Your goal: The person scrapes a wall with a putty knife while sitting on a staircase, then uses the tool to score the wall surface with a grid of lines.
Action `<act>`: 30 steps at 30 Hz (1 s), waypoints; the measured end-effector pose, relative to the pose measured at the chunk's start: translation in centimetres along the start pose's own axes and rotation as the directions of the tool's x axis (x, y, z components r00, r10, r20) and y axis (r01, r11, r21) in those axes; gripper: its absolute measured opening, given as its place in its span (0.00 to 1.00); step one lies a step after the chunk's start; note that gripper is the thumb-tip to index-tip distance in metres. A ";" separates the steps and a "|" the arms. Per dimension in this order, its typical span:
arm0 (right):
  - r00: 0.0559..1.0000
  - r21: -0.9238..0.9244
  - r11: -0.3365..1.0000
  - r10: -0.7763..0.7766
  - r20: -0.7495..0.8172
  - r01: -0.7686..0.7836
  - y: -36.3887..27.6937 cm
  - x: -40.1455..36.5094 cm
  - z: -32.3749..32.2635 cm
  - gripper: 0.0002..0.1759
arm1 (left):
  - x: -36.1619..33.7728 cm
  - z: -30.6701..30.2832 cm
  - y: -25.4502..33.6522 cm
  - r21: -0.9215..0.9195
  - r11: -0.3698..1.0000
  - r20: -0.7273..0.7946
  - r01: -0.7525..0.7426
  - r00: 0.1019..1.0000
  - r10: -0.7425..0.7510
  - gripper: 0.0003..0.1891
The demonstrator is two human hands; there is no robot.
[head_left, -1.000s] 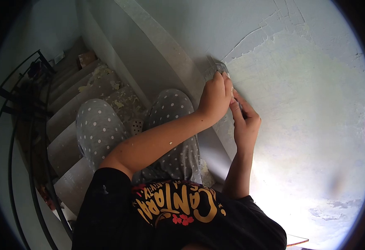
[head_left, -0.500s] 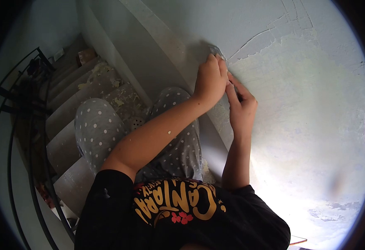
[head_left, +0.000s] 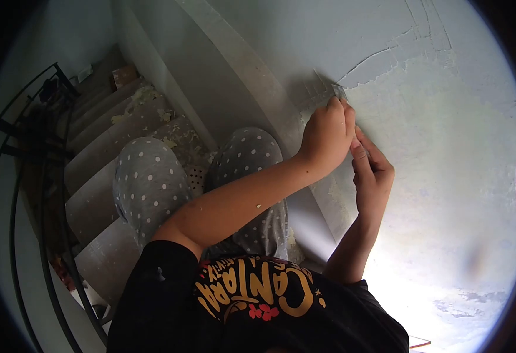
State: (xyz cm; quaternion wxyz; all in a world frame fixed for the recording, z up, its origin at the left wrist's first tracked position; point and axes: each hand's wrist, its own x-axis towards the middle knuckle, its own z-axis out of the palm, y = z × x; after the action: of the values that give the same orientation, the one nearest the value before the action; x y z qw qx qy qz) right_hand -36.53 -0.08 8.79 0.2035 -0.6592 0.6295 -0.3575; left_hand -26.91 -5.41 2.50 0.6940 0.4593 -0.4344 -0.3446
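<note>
Clearly the left hand is clenched round a scraper. Only the scraper's pale blade tip shows above the knuckles, pressed to the wall at the ragged paint edge. Just below the scraper, the right hand touches the left, fingers half curled; whether it grips anything cannot be told. Well down and left of the scraper lie the steps, strewn with paint flakes. Farther from the scraper stands a dark railing.
</note>
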 end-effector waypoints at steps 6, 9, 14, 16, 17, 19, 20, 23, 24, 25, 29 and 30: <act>0.997 0.011 0.998 -0.054 0.048 0.054 -0.3 2.1 2.2 0.19 | 2.0 -0.8 -0.9 0.009 0.997 -0.085 -0.075 0.994 0.076 0.17; 0.997 -0.003 0.998 -0.060 0.050 0.060 -0.5 2.9 2.5 0.20 | 3.2 -1.1 -1.0 0.043 0.997 -0.119 -0.070 0.990 0.075 0.17; 0.996 -0.002 0.996 -0.084 0.020 0.085 -1.2 1.0 2.6 0.19 | 1.8 -1.1 -0.7 0.021 0.994 -0.108 -0.111 0.988 0.113 0.17; 0.996 -0.111 0.991 -0.080 -0.030 0.076 -1.2 0.0 1.3 0.19 | 1.6 -0.5 -0.1 0.059 0.983 -0.151 -0.176 0.971 0.183 0.17; 0.995 -0.073 0.994 -0.089 -0.049 0.085 -1.4 -0.7 0.7 0.18 | 0.7 0.0 0.5 -0.035 0.991 -0.075 -0.130 0.989 0.127 0.17; 0.991 -0.084 0.991 -0.107 -0.079 0.100 -0.8 -1.5 -0.1 0.18 | -0.3 0.2 2.0 -0.047 0.997 0.028 -0.054 0.998 0.055 0.16; 0.987 -0.094 0.990 -0.118 -0.111 0.107 -0.6 -1.7 -0.5 0.19 | -0.4 0.2 2.1 -0.053 0.997 0.033 -0.050 0.998 0.052 0.16; 0.995 -0.081 0.996 -0.046 -0.086 0.039 -1.1 -1.2 -0.8 0.19 | -0.2 0.1 2.3 -0.091 0.995 0.078 -0.043 0.996 0.050 0.16; 0.998 -0.043 0.999 -0.003 -0.058 0.001 -1.4 -1.0 -0.8 0.20 | 0.2 -0.1 2.4 -0.130 0.992 0.095 -0.003 0.995 0.016 0.16; 0.998 -0.048 0.999 -0.003 -0.064 0.000 -1.7 -0.8 -1.1 0.20 | 0.5 -0.2 2.5 -0.166 0.985 0.111 0.037 0.994 -0.019 0.16; 0.999 0.060 0.997 0.046 0.021 -0.047 -2.5 0.6 -1.4 0.19 | 1.0 0.5 1.9 -0.137 0.989 0.035 -0.062 0.997 0.068 0.17; 0.998 0.062 0.996 0.056 0.035 -0.058 -2.4 1.1 -1.3 0.19 | 1.4 0.2 1.8 -0.133 0.987 -0.015 -0.092 0.996 0.091 0.17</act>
State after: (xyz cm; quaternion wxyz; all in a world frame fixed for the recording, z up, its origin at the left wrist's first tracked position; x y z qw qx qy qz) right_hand -35.83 -0.59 11.61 0.2447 -0.6402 0.6328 -0.3603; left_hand -26.41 -6.14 4.65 0.7403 0.3930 -0.4278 -0.3385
